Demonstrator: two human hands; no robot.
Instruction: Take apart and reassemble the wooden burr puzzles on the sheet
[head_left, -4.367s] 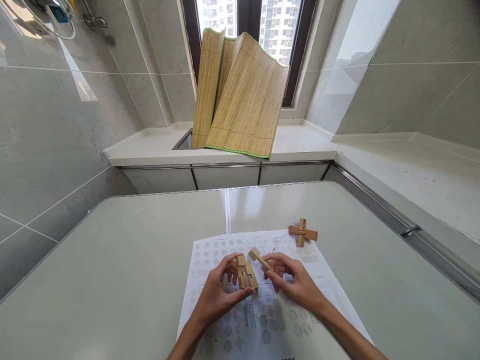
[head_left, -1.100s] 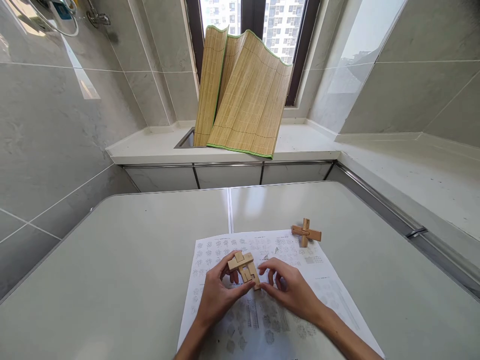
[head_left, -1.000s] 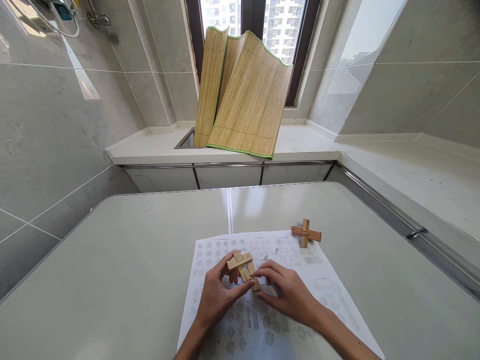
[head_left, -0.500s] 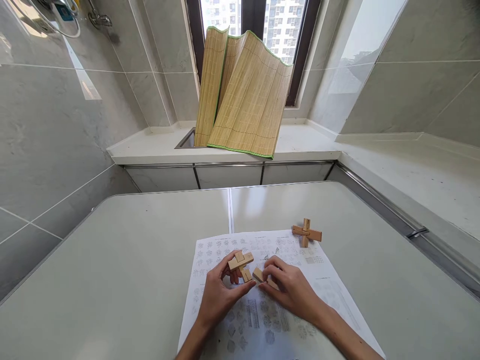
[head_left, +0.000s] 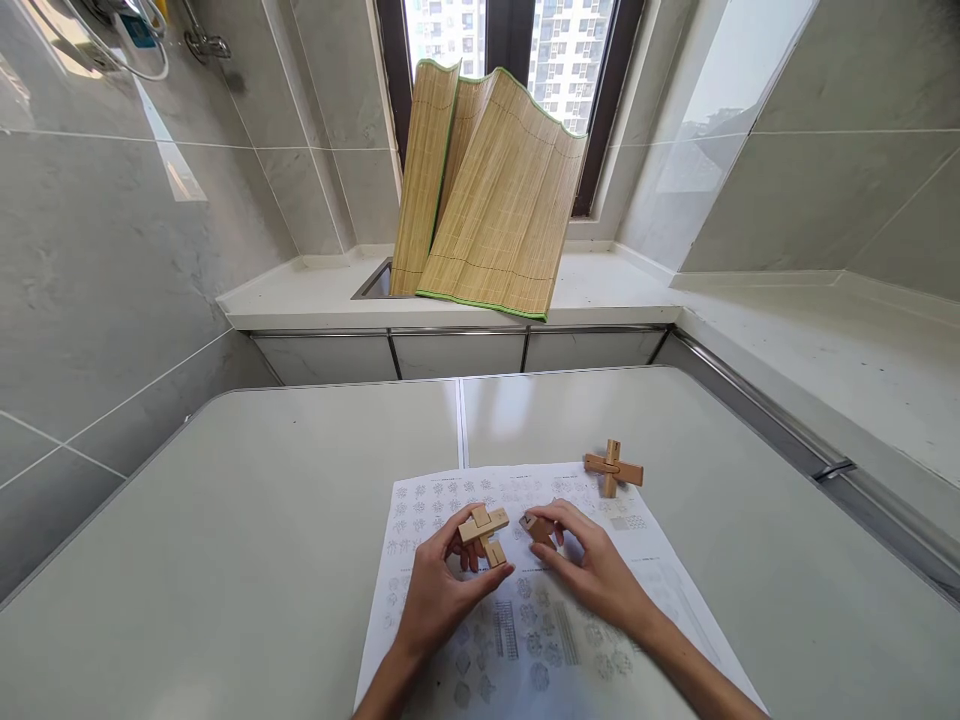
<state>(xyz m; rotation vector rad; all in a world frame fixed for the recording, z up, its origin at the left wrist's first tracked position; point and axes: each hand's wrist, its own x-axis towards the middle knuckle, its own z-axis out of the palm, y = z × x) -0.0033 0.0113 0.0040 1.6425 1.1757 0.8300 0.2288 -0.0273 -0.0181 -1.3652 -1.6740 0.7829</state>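
Note:
Between the thumb and fingers of my left hand (head_left: 444,585) is a partly joined wooden burr puzzle (head_left: 484,524), pale pieces crossing one another. My right hand (head_left: 589,560) pinches a single notched wooden puzzle piece (head_left: 538,530), held tilted a short gap to the right of the joined pieces. The fingers hide part of that piece. Both hands are over a large printed sheet (head_left: 660,600) covered with small diagrams. A second wooden cross puzzle (head_left: 613,468), darker and fully joined, rests at the sheet's upper right edge.
The pale glossy table (head_left: 300,520) spreads around the sheet, with a seam down its middle. Beyond it runs a white ledge (head_left: 315,300), where a folded bamboo mat (head_left: 502,200) leans against the window. Tiled walls stand on both sides.
My right hand has lifted the notched piece up and turned it, away from the joined pieces. My left hand and its puzzle have hardly moved.

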